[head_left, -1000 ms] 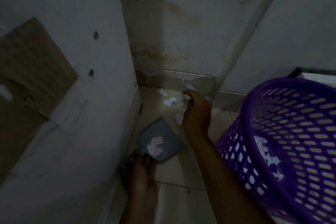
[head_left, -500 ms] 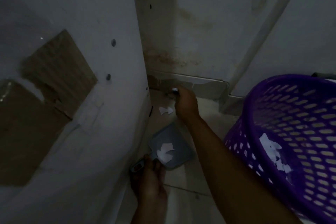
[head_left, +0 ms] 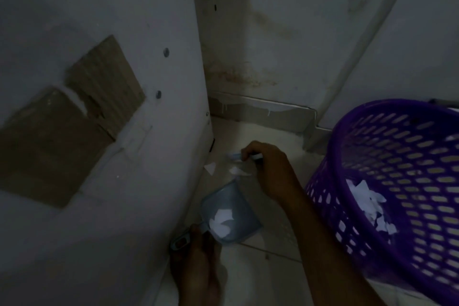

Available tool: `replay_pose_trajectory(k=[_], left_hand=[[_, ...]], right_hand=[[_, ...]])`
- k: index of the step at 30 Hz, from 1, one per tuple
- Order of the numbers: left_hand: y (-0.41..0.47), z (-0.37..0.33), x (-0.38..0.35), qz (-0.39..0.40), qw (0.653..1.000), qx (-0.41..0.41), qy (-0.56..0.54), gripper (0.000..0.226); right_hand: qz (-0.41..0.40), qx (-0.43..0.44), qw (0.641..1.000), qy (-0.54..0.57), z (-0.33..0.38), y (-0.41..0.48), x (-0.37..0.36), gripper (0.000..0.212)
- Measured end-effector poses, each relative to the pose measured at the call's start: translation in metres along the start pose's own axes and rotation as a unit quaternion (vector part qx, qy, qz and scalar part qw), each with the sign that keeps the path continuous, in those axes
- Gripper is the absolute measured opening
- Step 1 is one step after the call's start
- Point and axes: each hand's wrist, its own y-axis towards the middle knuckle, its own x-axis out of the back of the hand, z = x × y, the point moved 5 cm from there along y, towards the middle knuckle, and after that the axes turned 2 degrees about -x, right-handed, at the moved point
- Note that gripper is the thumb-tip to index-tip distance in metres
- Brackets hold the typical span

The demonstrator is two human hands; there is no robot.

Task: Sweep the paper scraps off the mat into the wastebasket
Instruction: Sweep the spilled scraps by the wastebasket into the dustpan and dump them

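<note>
down at the bottom of the view the left hand [head_left: 198,266] is curled around the handle [head_left: 180,240] of a small grey-blue dustpan [head_left: 229,213], fingers wrapped tight on it. the pan sits low over the pale tiled floor [head_left: 268,278], its mouth pointing away toward the corner, and a clump of white paper scraps [head_left: 221,221] lies inside it near the handle end.

to the right, close by, stands the purple wastebasket [head_left: 397,181] — slotted plastic, wide rim — with a heap of torn white paper [head_left: 367,206] already lying against its inner wall. the right forearm crosses in front of its left side.

further out, the right hand [head_left: 269,166] reaches past the dustpan toward the corner, fingers pinched closed on something small and pale; a light-coloured bit sticks out past the fingertips, but it's too dim and blurred to say whether that is a brush or paper. just beside that hand, two loose scraps [head_left: 239,171] lie on the floor between the pan's mouth and the skirting, one of them a small triangle near the white panel [head_left: 99,131] on the left.

that panel has brown patches [head_left: 62,131] where the surface has peeled. beyond everything is the stained back wall [head_left: 273,45] with a grey skirting strip [head_left: 260,113] along its foot. i can't make out a mat in this light.
</note>
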Motion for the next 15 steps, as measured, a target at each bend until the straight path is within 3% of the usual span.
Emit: replay_pose_trajectory(k=[1, 3, 5, 10, 12, 15], left_hand=[[-0.003, 0.0, 0.009, -0.003, 1.0, -0.003, 0.0, 0.029], [-0.012, -0.001, 0.023, 0.016, 1.0, 0.013, 0.002, 0.023], [-0.02, -0.001, 0.033, 0.014, 0.999, 0.031, -0.01, 0.022], [-0.029, -0.012, 0.037, -0.017, 0.998, 0.012, -0.052, 0.036], [-0.032, -0.011, 0.042, -0.02, 0.998, 0.008, -0.067, 0.036], [-0.039, -0.005, 0.051, -0.032, 0.996, 0.019, -0.081, 0.039]], right_hand=[[0.013, 0.032, 0.999, 0.022, 0.011, 0.006, -0.007, 0.019], [0.078, 0.071, 0.994, 0.036, 0.027, 0.014, -0.03, 0.027], [0.142, 0.06, 0.988, 0.011, 0.028, 0.011, -0.052, 0.039], [0.218, -0.021, 0.975, -0.026, 0.011, -0.022, -0.041, 0.039], [0.193, -0.028, 0.981, 0.012, 0.018, -0.035, -0.024, 0.032], [0.0, -0.152, 0.988, 0.007, 0.005, -0.032, 0.004, 0.027]])
